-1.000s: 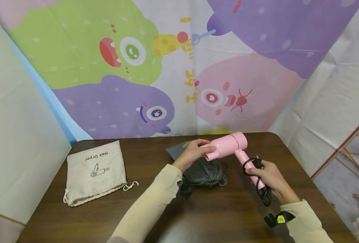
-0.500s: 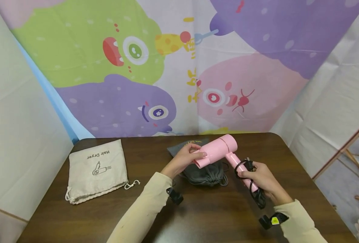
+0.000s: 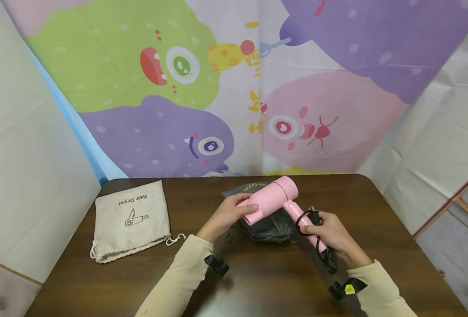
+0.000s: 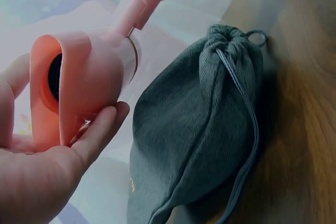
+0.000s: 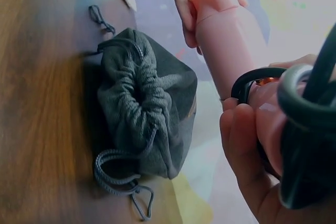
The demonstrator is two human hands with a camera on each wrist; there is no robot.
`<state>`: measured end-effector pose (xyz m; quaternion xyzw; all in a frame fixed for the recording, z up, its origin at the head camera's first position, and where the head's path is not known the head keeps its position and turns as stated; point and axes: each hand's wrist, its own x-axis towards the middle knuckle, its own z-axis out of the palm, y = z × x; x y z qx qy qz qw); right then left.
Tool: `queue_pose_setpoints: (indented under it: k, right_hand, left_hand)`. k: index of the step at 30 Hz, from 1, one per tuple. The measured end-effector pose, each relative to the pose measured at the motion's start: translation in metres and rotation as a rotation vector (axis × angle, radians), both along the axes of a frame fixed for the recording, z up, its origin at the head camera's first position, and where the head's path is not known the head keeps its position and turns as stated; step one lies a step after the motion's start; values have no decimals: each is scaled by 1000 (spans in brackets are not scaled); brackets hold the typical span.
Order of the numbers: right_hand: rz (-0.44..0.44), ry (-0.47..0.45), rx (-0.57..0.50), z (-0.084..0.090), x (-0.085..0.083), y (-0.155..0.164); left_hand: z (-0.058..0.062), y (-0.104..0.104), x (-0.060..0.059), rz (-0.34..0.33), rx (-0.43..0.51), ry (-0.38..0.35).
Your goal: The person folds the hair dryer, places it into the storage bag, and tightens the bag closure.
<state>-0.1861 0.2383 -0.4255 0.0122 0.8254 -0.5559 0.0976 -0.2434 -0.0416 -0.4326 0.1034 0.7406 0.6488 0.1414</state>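
Over the last second the pink hair dryer (image 3: pixel 271 200) has drifted left and a little nearer, carried between both hands, so that its barrel now hangs directly above the grey drawstring pouch (image 3: pixel 267 229) rather than off to the pouch's right. The left hand (image 3: pixel 227 213) has its grip curled round the open nozzle end, thumb on one side and fingers (image 4: pixel 97 129) cupping the other, as the left wrist view shows plainly. The right hand (image 3: pixel 330 233) is clamped on the handle together with the coiled black cord (image 3: pixel 321 246), whose loops bunch against the palm in the right wrist view. Neither hold has loosened across the three head views; only the dryer's place over the tabletop (image 3: pixel 281 281) has shifted. The pouch lies on its side near the middle of the tabletop, its gathered mouth (image 5: pixel 128 103) puckered nearly closed and facing the person, with the drawstring loop trailing beside it. My reading is that the dryer is being brought to this pouch, yet the mouth looks too tightly drawn to take the nozzle as it stands. Well to the left lies a beige cloth bag (image 3: pixel 130 220) printed "Hair Dryer", flat and untouched.
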Motion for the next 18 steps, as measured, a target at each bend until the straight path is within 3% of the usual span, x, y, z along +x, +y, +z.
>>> queue_pose_setpoints:
  k: [7, 11, 18]
  right_hand:
    - [15, 17, 59, 2, 1, -8]
    - [38, 32, 64, 4, 0, -11]
    - [98, 43, 53, 1, 1, -14]
  left_hand:
    - [-2, -11, 10, 9, -136, 143]
    - [3, -17, 14, -5, -129, 106]
    - [7, -30, 17, -130, -95, -31]
